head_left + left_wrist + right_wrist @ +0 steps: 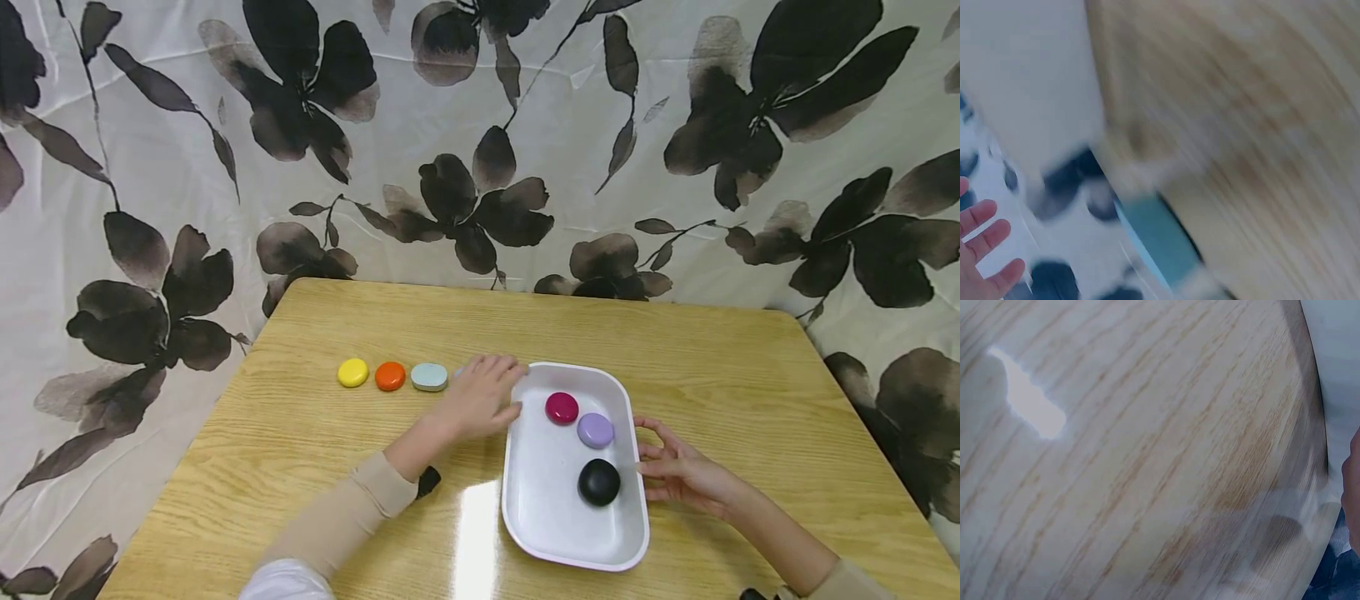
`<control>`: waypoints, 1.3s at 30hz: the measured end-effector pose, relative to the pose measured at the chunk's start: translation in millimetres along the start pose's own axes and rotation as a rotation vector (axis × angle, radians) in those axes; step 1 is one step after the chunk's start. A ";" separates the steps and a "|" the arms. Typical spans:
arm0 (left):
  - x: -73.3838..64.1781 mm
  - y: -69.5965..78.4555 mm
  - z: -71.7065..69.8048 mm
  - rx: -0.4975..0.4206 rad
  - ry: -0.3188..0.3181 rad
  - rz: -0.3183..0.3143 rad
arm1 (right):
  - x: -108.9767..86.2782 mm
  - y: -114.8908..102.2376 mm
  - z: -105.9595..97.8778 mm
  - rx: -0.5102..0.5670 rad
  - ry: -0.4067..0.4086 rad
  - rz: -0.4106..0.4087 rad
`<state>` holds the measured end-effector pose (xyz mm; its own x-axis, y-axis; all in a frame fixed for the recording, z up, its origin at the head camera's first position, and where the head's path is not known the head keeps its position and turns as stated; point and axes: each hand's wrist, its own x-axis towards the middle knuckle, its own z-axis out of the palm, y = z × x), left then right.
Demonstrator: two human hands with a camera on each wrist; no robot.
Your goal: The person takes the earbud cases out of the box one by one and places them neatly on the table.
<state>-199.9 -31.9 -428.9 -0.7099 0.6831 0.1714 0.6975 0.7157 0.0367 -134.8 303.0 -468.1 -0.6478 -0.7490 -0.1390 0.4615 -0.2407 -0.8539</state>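
A white tray (543, 525) lies on the table with a crimson round piece (562, 408), a lilac one (596, 431) and a larger black one (599, 482) inside. My left hand (483, 398) is at the tray's upper left rim, fingers extended and holding nothing visible; its fingers also show spread in the left wrist view. A sliver of a bluish piece (458, 372) peeks out behind that hand. Against the tray's right side rest the fingers of my right hand (681, 473), lightly bent and spread. Only an edge of this hand (1352, 487) appears in the right wrist view.
Left of my left hand, a yellow piece (352, 372), an orange-red piece (390, 376) and a pale blue-grey oval (429, 377) form a row. The wooden table (300, 500) ends at a flower-patterned cloth (600, 208). A blurred teal shape (1160, 240) appears in the left wrist view.
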 end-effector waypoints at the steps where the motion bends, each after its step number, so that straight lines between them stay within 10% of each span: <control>1: 2.7 7.8 2.6 0.020 -0.005 0.023 | 0.1 0.0 -0.3 0.002 0.000 0.001; 10: 15.7 68.1 26.0 0.160 -0.020 0.161 | 0.3 -0.8 -0.8 0.008 -0.008 0.001; 18: 14.5 107.7 37.9 0.188 -0.075 0.154 | 0.3 -1.8 -0.2 -0.011 0.008 0.016; 39: 22.1 129.2 54.4 0.156 -0.184 0.093 | 1.5 -2.1 -0.9 -0.001 -0.002 0.008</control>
<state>-130.7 83.6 -474.0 -0.6590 0.7520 -0.0160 0.7474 0.6523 -0.1260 -137.3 302.9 -466.9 -0.6428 -0.7522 -0.1448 0.4662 -0.2342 -0.8531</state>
